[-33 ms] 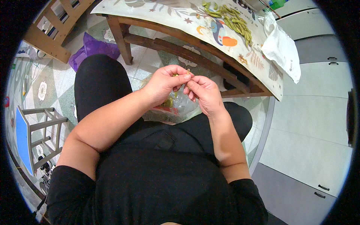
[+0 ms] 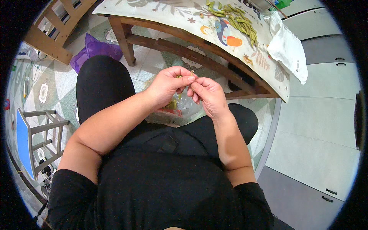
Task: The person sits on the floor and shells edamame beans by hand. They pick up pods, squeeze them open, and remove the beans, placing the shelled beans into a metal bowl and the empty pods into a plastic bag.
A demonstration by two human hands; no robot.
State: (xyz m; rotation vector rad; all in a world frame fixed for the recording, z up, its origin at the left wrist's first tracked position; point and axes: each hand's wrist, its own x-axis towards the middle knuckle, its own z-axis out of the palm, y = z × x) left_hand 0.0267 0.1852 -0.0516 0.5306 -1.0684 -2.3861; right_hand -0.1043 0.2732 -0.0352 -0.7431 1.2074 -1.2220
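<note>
My left hand [image 2: 170,84] and my right hand [image 2: 209,94] meet fingertip to fingertip above my lap. Both are closed in a pinch on a bean pod [image 2: 193,72], whose small pale tip pokes up between the thumbs; the fingers cover most of it. More yellow-green shows under the left fingers. Beneath the hands, between my thighs, lies a clear plastic bag [image 2: 188,108] with green pods or shells [image 2: 173,104] and a red patch, partly hidden by the hands. On the table ahead, a pile of green bean pods [image 2: 241,23] is spread out.
A wooden table [image 2: 172,21] with a patterned cover stands ahead, a white bag [image 2: 285,50] on its right corner. Purple bag [image 2: 96,49] lies on the floor beyond my left knee. At left stands a blue-topped stool [image 2: 23,143]; pale cabinets [image 2: 318,115] line the right.
</note>
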